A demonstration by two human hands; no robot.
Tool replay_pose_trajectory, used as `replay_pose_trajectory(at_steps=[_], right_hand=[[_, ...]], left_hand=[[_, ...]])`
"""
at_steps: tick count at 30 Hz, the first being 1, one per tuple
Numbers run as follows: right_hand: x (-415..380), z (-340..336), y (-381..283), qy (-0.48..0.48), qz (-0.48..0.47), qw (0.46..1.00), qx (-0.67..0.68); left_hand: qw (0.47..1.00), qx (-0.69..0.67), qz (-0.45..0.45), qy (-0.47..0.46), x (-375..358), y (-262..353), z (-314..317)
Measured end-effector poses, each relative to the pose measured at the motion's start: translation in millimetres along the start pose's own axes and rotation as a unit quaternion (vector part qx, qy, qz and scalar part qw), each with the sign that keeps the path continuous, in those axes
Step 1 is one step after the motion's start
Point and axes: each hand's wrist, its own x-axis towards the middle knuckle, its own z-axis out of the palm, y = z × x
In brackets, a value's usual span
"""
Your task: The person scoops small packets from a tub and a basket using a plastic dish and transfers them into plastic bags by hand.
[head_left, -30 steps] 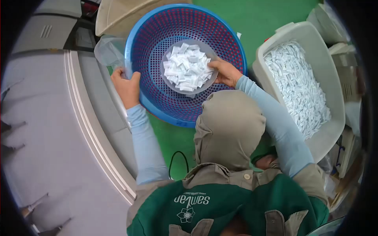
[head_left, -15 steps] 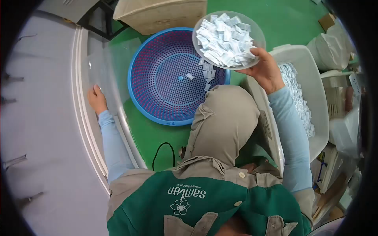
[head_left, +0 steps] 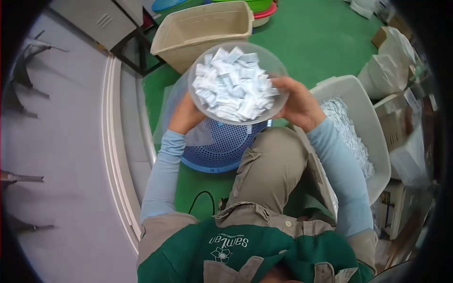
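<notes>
My right hand grips the right rim of a translucent plastic bowl, closed on it. Small white printed sachets are heaped in the bowl. My left hand is at the bowl's left side, its fingers largely hidden behind it. A clear plastic bag hangs from my left hand and spreads behind the bowl. Below both hands stands a blue perforated basket, partly covered by the bowl and bag. A sachet shows inside the basket near its right side.
To my right, a white tub holds many more sachets. Ahead is a beige bin, with a green basket behind it. A white wall ledge runs along my left. A black cable curls on the green floor.
The bowl of sachets has moved left, over the basket, in my right hand. My left hand has come in from the wall side to the bowl with the bag. The view has shifted slightly.
</notes>
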Motion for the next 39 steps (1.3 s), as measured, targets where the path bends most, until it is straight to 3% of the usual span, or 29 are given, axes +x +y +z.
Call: replay_pose_trajectory(at_steps=[1, 3, 5, 8, 15, 18, 20, 21, 22, 24, 27, 29, 34, 36, 37, 39], right_hand=[[4.3, -4.5, 1.6, 0.007, 0.012, 1.0, -0.007], [14.5, -22.7, 9.3, 0.039, 0.042, 0.998, -0.039], [24.6, -51.7, 24.6, 0.105, 0.053, 0.988, -0.104], [13.5, -41.3, 27.8, 0.2, 0.053, 0.965, -0.159], [16.9, -8.0, 13.2, 0.188, 0.0, 0.937, -0.295], [28.1, 23.6, 11.7, 0.197, -0.058, 0.861, -0.466], [47.5, 29.7, 24.1, 0.242, -0.159, 0.678, -0.676], [48.1, 38.9, 24.7, 0.25, -0.208, 0.638, -0.698], [48.0, 47.3, 22.4, 0.249, -0.207, 0.64, -0.697], [45.9, 62.4, 17.8, 0.229, -0.283, 0.564, -0.741], [43.2, 78.0, 17.5, 0.207, -0.402, 0.508, -0.733], [47.1, 77.6, 15.0, 0.177, -0.446, 0.516, -0.71], [52.6, 73.6, 5.7, 0.172, -0.541, 0.509, -0.647], [38.7, 74.9, -3.5, 0.141, -0.51, 0.578, -0.621], [40.5, 72.2, -2.7, 0.151, -0.546, 0.587, -0.579], [47.6, 65.1, -2.8, 0.21, -0.524, 0.68, -0.468]], left_hand=[[1.0, 0.006, 0.014, -0.016, 3.8, -2.6, 11.0], [0.993, -0.096, -0.056, -0.038, 8.3, -0.9, 22.4], [0.995, -0.055, -0.082, -0.019, 5.9, 8.7, 19.4], [0.988, -0.075, -0.126, -0.046, 1.0, 12.8, 24.0], [0.992, -0.026, -0.081, -0.091, 16.7, 50.2, 37.4], [0.994, -0.054, -0.063, -0.065, 22.2, 62.9, 30.7], [0.993, -0.065, -0.097, -0.029, 26.2, 75.2, 10.7], [0.993, -0.068, -0.092, 0.0, 27.1, 75.1, 4.5], [0.993, -0.07, -0.087, 0.029, 28.0, 75.0, -1.8], [0.99, -0.071, -0.085, 0.084, 27.7, 75.8, -9.7], [0.981, -0.102, -0.068, 0.153, 33.2, 63.2, -24.8], [0.963, -0.188, -0.086, 0.172, 38.4, 63.8, -40.1], [0.969, -0.138, -0.098, 0.177, 52.0, 43.0, -56.0], [0.964, -0.164, -0.116, 0.177, 43.2, 35.6, -57.8], [0.957, -0.19, -0.133, 0.177, 35.7, 29.2, -58.1], [0.949, -0.213, -0.15, 0.178, 22.7, 6.7, -56.5]])
